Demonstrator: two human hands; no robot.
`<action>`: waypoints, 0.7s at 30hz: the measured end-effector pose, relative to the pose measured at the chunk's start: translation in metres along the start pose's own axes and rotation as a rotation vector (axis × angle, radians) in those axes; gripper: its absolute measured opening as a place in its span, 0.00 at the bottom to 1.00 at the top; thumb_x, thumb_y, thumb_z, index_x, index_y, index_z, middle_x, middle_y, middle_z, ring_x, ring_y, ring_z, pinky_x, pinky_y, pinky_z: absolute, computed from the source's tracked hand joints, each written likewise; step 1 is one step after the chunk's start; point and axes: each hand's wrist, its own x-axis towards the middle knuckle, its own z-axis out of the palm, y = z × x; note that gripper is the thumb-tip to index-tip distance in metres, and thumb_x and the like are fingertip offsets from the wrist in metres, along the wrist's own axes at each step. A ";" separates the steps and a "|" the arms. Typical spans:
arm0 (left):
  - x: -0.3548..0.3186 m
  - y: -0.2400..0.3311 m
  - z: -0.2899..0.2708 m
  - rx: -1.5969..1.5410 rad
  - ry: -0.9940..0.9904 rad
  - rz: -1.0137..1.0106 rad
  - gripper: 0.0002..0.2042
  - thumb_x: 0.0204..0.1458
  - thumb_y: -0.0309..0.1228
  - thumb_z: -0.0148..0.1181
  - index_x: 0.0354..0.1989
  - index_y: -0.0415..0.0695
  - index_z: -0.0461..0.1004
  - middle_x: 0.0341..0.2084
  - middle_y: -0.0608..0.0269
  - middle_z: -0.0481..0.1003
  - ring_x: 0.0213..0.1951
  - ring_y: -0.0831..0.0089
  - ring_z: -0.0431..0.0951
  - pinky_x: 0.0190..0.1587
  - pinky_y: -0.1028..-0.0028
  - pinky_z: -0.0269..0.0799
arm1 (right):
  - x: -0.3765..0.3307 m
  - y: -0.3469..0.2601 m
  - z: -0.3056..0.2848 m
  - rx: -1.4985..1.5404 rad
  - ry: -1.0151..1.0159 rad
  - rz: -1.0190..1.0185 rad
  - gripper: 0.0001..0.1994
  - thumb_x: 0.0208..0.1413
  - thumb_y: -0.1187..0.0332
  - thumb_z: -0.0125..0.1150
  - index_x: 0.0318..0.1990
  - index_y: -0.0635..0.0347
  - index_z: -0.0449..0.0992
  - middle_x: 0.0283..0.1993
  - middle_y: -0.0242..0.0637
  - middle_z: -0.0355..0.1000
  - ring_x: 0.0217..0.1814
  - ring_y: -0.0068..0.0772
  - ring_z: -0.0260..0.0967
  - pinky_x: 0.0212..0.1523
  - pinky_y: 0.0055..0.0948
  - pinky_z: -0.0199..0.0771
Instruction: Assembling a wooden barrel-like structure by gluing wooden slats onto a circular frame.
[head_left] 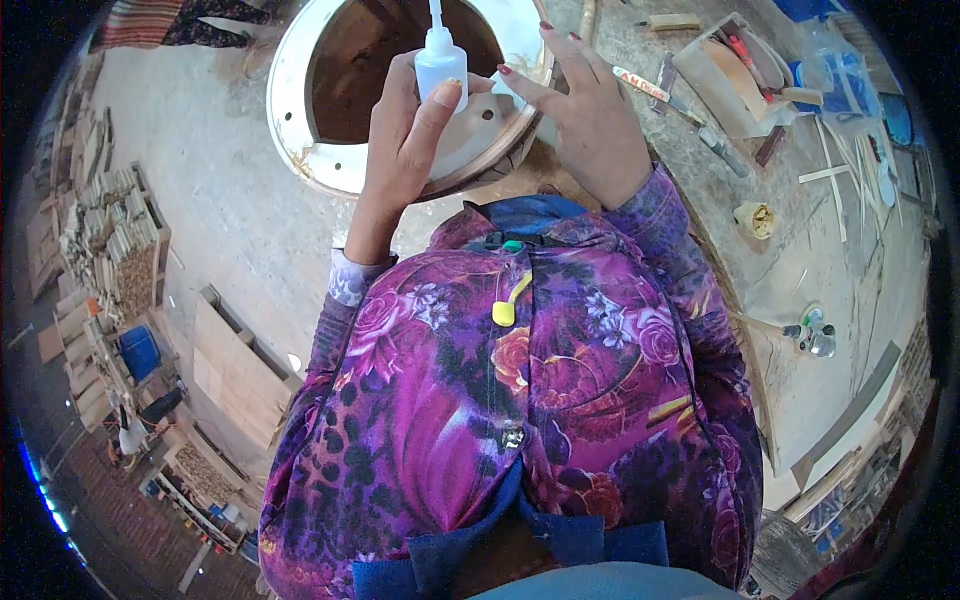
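My left hand (402, 145) is wrapped round a white squeeze bottle (436, 70) with a narrow nozzle pointing away from me. The bottle is held over a large round piece with a white rim (290, 95) and a brown, hollow-looking middle (360, 65). Small dark holes dot the rim. My right hand (597, 125) has its fingers spread, palm down, at the right side of this rim. Nothing shows in its grasp; whether the fingertips touch the rim, I cannot tell.
On the right lie an open box (715, 85) of tools, a clear plastic bag (835, 70), a marked stick (645, 84), thin wood strips (840, 180), a small yellowish cup (755, 220) and a clear jar (820, 340). Stacked wood pieces (110, 225) and a blue bin (140, 352) stand left.
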 end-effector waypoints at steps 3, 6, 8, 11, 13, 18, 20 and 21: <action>0.001 -0.001 -0.001 0.008 -0.008 0.012 0.22 0.63 0.46 0.49 0.50 0.37 0.64 0.38 0.58 0.81 0.43 0.73 0.76 0.48 0.74 0.68 | 0.010 -0.003 -0.006 -0.109 0.010 -0.020 0.27 0.50 0.78 0.52 0.57 0.35 0.75 0.67 0.38 0.58 0.66 0.50 0.58 0.62 0.42 0.64; 0.001 -0.004 -0.001 0.000 -0.010 0.022 0.21 0.63 0.46 0.49 0.50 0.37 0.64 0.38 0.59 0.81 0.43 0.73 0.76 0.48 0.74 0.68 | 0.010 -0.006 -0.003 -0.174 0.000 0.001 0.27 0.51 0.77 0.53 0.57 0.35 0.75 0.66 0.37 0.59 0.67 0.49 0.58 0.62 0.43 0.64; 0.001 -0.004 -0.002 -0.002 -0.007 0.021 0.21 0.63 0.46 0.49 0.50 0.37 0.64 0.37 0.59 0.81 0.42 0.74 0.76 0.48 0.74 0.68 | 0.003 -0.006 -0.003 -0.136 -0.006 0.009 0.24 0.51 0.74 0.55 0.55 0.37 0.76 0.66 0.37 0.59 0.67 0.47 0.57 0.61 0.44 0.65; 0.001 -0.003 -0.002 -0.013 -0.005 0.002 0.21 0.63 0.46 0.49 0.50 0.38 0.64 0.37 0.59 0.81 0.42 0.74 0.75 0.48 0.74 0.68 | -0.001 -0.004 -0.013 -0.122 -0.016 0.010 0.22 0.50 0.73 0.57 0.54 0.38 0.77 0.65 0.38 0.60 0.67 0.46 0.56 0.59 0.45 0.67; 0.001 -0.003 -0.001 -0.014 0.003 0.031 0.21 0.63 0.46 0.49 0.50 0.37 0.64 0.37 0.59 0.81 0.42 0.75 0.75 0.48 0.74 0.68 | 0.000 -0.004 -0.014 -0.153 -0.022 0.012 0.23 0.50 0.74 0.56 0.55 0.38 0.76 0.64 0.38 0.61 0.67 0.46 0.56 0.59 0.44 0.67; 0.002 -0.002 -0.002 0.012 -0.002 0.026 0.21 0.63 0.46 0.49 0.50 0.37 0.64 0.37 0.59 0.81 0.43 0.74 0.76 0.48 0.73 0.68 | 0.013 0.005 -0.001 0.031 0.028 -0.009 0.30 0.51 0.79 0.51 0.62 0.39 0.70 0.67 0.44 0.58 0.65 0.51 0.59 0.63 0.43 0.63; 0.001 -0.001 -0.002 0.024 -0.003 0.012 0.22 0.63 0.46 0.49 0.50 0.37 0.64 0.37 0.59 0.81 0.43 0.74 0.76 0.48 0.73 0.68 | 0.013 0.005 -0.001 -0.023 0.022 -0.024 0.30 0.51 0.80 0.50 0.62 0.38 0.70 0.67 0.45 0.58 0.65 0.51 0.59 0.63 0.43 0.63; 0.001 0.000 -0.002 0.020 -0.003 0.014 0.22 0.63 0.46 0.49 0.50 0.37 0.64 0.38 0.59 0.81 0.43 0.74 0.76 0.48 0.73 0.68 | 0.013 0.005 -0.002 -0.078 0.014 -0.041 0.31 0.51 0.80 0.50 0.62 0.37 0.70 0.67 0.45 0.58 0.65 0.52 0.59 0.63 0.43 0.62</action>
